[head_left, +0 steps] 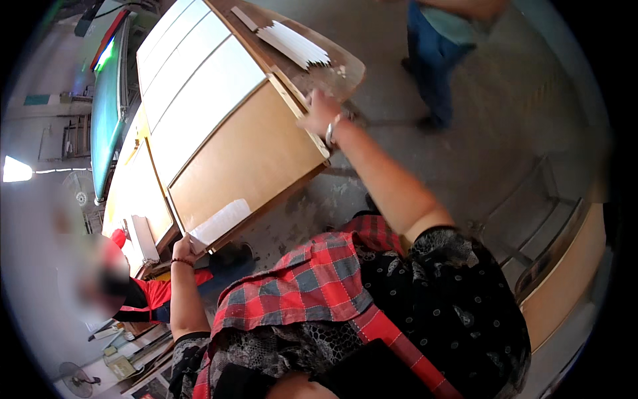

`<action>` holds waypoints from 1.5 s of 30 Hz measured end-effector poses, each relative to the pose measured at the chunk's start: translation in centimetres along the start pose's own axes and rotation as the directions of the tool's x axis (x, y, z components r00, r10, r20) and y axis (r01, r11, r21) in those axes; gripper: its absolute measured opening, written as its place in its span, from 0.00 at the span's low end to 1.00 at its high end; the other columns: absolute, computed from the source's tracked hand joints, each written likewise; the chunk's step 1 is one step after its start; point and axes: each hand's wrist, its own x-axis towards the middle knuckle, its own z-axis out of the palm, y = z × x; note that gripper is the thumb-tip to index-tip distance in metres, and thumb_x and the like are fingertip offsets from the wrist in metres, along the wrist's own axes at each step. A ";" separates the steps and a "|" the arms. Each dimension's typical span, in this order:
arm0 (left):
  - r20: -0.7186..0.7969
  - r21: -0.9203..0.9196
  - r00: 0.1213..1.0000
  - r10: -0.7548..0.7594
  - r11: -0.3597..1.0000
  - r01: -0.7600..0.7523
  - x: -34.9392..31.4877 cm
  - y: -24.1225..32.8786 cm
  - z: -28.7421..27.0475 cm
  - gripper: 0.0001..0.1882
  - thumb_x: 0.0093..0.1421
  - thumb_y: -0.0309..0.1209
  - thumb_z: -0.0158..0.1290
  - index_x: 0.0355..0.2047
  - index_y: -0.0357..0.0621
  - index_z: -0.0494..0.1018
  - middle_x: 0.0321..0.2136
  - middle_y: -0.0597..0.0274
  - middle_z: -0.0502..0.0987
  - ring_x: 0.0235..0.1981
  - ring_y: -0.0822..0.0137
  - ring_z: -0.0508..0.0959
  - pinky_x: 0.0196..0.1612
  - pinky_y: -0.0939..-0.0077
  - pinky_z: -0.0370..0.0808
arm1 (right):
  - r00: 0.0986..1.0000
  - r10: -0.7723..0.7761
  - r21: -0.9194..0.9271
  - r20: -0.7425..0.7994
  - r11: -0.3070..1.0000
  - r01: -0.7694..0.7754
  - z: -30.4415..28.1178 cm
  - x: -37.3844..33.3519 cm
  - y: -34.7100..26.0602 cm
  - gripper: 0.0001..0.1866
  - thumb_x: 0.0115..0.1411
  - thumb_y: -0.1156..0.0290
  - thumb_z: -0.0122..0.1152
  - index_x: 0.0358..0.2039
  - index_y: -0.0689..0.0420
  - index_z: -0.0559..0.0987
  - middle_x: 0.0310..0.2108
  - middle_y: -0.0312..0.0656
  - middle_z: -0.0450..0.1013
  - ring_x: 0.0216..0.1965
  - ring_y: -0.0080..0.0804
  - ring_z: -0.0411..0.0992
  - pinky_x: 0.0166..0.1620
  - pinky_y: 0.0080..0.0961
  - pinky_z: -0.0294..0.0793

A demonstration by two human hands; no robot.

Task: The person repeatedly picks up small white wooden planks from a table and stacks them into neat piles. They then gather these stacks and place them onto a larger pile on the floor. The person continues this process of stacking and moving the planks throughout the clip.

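Note:
A long wooden frame (287, 95) stretches away from me, with a bare brown board (259, 146) at its near end. White panels (206, 73) lie in a row beyond the board. A white paper strip (222, 221) lies along the board's near left edge. My left hand (185, 249) is closed around the frame's near left corner, its fingers partly hidden under the edge. My right hand (321, 113) is at the frame's right side, fingers curled over the wooden rail; motion smears them slightly.
Past the right rail, a brown table (349, 63) holds a bundle of white strips (292, 43). Another person (435, 60) stands beyond it on the grey floor. On the left, a person in red (156, 296) is close to a second pale table (136, 189). A metal rack (531, 219) stands right.

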 end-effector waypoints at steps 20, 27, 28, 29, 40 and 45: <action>0.003 -0.030 0.983 0.183 0.983 -0.183 -7.0 2.9 -1.2 0.19 0.66 0.38 0.46 0.48 0.33 0.68 0.43 0.52 0.76 0.44 0.53 0.76 0.42 0.53 0.77 | 0.925 -0.107 0.112 0.363 0.991 0.071 2.5 -2.1 -6.7 0.35 0.50 0.54 0.67 0.51 0.65 0.69 0.44 0.56 0.74 0.45 0.45 0.74 0.50 0.38 0.73; 0.000 0.240 0.944 0.329 0.917 -0.319 -1.1 -2.4 -2.1 0.22 0.60 0.45 0.54 0.33 0.32 0.72 0.22 0.60 0.74 0.19 0.69 0.73 0.20 0.73 0.68 | 0.961 -0.268 -0.082 0.060 0.959 0.273 5.2 -4.6 -1.5 0.42 0.52 0.48 0.63 0.53 0.71 0.61 0.49 0.64 0.66 0.50 0.58 0.66 0.53 0.46 0.65; 0.004 0.210 0.939 0.343 0.918 -0.336 -0.7 -3.1 -2.4 0.22 0.60 0.44 0.54 0.34 0.31 0.72 0.23 0.59 0.74 0.20 0.68 0.73 0.21 0.72 0.69 | 0.978 -0.203 -0.170 0.040 0.964 0.207 5.5 -5.1 -1.6 0.42 0.52 0.49 0.62 0.53 0.73 0.61 0.48 0.65 0.66 0.50 0.59 0.66 0.54 0.45 0.65; 0.090 0.167 0.931 0.354 0.916 -0.364 -0.1 -3.7 -2.1 0.23 0.60 0.44 0.54 0.35 0.31 0.72 0.24 0.58 0.75 0.21 0.67 0.74 0.22 0.72 0.70 | 0.984 -0.172 -0.235 0.044 0.956 0.177 5.6 -5.3 -1.8 0.41 0.53 0.49 0.61 0.52 0.75 0.61 0.48 0.66 0.66 0.51 0.60 0.66 0.54 0.44 0.66; 0.252 0.806 0.803 0.540 0.342 -0.483 -4.6 -3.2 -0.9 0.31 0.54 0.48 0.54 0.38 0.23 0.73 0.32 0.35 0.78 0.35 0.44 0.80 0.37 0.59 0.75 | 0.996 0.039 -0.338 0.084 0.941 -0.009 2.7 -3.6 -1.4 0.27 0.59 0.55 0.57 0.40 0.73 0.74 0.36 0.62 0.75 0.40 0.54 0.75 0.44 0.42 0.72; -0.149 0.584 0.909 0.388 0.776 -0.236 -7.4 -1.9 0.2 0.31 0.51 0.50 0.55 0.32 0.25 0.76 0.33 0.34 0.78 0.39 0.45 0.80 0.41 0.60 0.76 | 0.969 0.059 -0.239 0.239 0.971 0.000 1.1 -2.8 -1.9 0.25 0.59 0.55 0.58 0.37 0.71 0.77 0.31 0.51 0.77 0.34 0.38 0.75 0.38 0.36 0.72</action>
